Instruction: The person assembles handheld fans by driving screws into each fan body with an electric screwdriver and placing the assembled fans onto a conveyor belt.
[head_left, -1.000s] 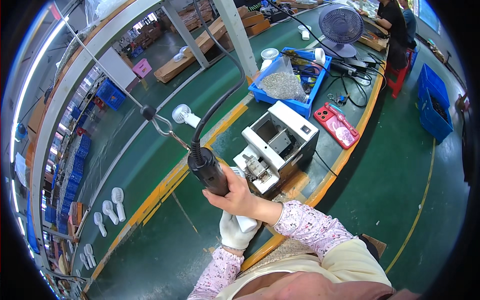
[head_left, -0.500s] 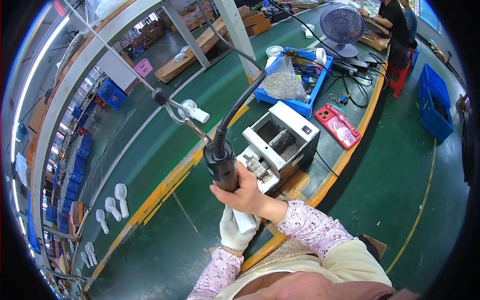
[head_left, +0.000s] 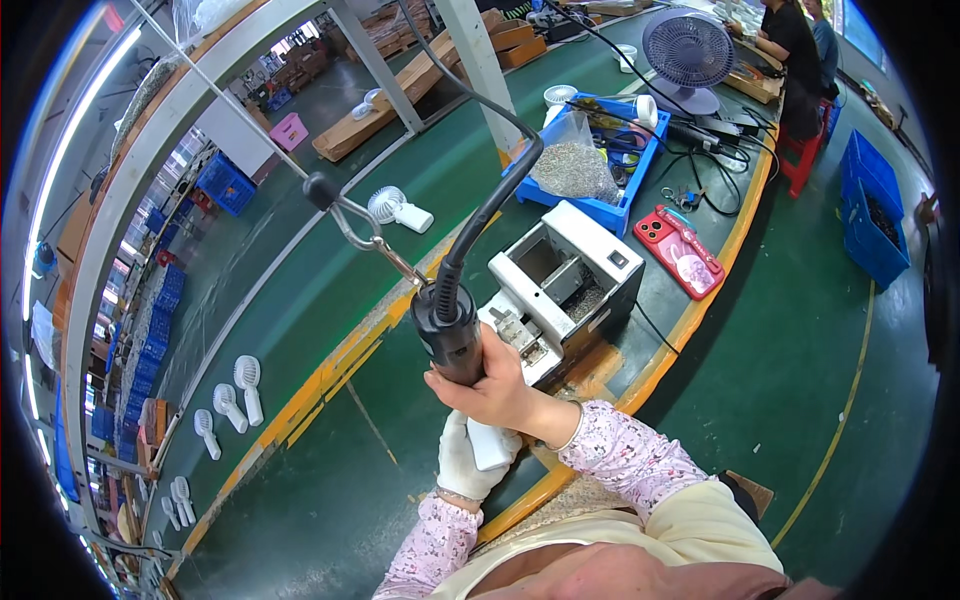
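Note:
My bare right hand (head_left: 492, 388) is wrapped round a black electric screwdriver (head_left: 447, 332), which hangs by a metal hook from a rod and has a black cable at its top. Directly below it, my left hand (head_left: 462, 462), in a white glove, grips a white handle-like part (head_left: 488, 448), seemingly of a handheld fan. My right hand and the screwdriver hide the rest of that part and the driver's tip. Just right of the screwdriver stands a white and black screw feeder (head_left: 570, 285) with small screws inside its open tray.
Small white handheld fans (head_left: 247, 388) lie on the green conveyor belt (head_left: 320, 300) to the left. Behind the feeder, a blue bin (head_left: 625, 215) holds a bag of screws (head_left: 575, 170). A red phone (head_left: 680, 252), cables and a desk fan (head_left: 687, 55) sit farther right.
Fans on the belt have shifted away and slightly right. Inside the feeder, a metal plate now shows where screws were heaped. Both hands keep their hold, almost unmoved.

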